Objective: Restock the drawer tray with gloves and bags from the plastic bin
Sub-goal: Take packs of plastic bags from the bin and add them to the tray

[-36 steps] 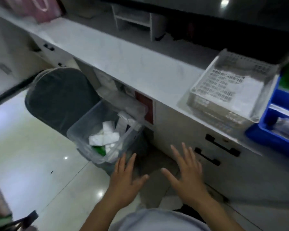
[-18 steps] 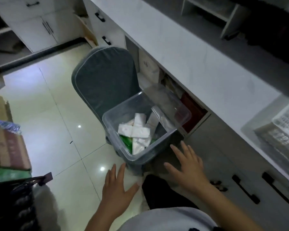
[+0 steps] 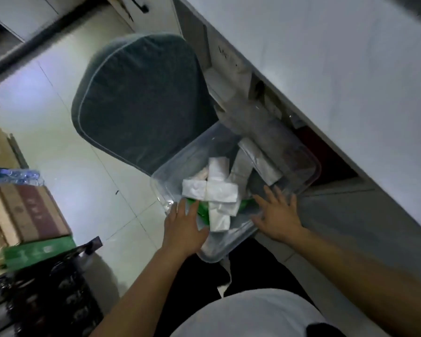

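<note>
Crowding the bin [image 3: 299, 164]: chair [image 3: 141, 98], boxes [image 3: 22, 212].

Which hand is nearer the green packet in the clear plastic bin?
Left. The left hand reaches over the bin's near-left rim beside the green packet; the right hand is at the right rim, farther off.

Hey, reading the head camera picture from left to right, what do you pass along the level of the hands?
Cardboard boxes → left hand → white packets in the clear plastic bin → right hand → grey cabinet front.
</note>
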Tool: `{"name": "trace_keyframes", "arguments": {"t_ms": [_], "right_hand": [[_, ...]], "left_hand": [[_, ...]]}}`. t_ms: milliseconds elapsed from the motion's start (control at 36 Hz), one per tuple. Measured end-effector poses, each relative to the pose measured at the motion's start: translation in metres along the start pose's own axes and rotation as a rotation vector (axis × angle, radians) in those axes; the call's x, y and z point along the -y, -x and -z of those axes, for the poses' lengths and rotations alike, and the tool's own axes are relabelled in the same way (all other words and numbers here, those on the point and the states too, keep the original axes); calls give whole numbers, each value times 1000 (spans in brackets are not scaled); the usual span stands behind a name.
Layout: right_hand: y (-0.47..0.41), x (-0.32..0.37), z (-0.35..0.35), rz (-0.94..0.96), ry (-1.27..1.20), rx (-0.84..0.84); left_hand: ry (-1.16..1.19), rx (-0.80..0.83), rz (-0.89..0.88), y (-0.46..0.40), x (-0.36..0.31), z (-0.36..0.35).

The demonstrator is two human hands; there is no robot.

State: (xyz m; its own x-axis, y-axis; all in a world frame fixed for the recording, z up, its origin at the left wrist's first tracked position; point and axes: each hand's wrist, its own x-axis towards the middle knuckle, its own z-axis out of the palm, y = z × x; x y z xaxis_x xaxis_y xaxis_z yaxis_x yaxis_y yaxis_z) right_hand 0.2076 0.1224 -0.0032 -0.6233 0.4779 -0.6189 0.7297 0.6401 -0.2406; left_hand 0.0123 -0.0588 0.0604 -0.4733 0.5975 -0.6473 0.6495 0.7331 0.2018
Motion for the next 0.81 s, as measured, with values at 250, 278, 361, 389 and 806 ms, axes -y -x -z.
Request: {"name": "trace_keyframes", "arguments": {"t_ms": [250,278,361,389,806], "right_hand": [[-58,-8,-37,13,126,-138],[-59,-9,-39,25,132,-176],[-62,-12,-46,56,121,-319],[-63,-12,-48,66,114,-368],[-62,-11,-45,53,123,-372]], "left_hand": [[-100,270,-64,-128,8,-37],[-120,289,-64,-142,9,-41],[-173,327,-70,-181,13,-52],[-198,332,-75,-192,13,-55],[-352,166,-213,-264,18,-86]]}}
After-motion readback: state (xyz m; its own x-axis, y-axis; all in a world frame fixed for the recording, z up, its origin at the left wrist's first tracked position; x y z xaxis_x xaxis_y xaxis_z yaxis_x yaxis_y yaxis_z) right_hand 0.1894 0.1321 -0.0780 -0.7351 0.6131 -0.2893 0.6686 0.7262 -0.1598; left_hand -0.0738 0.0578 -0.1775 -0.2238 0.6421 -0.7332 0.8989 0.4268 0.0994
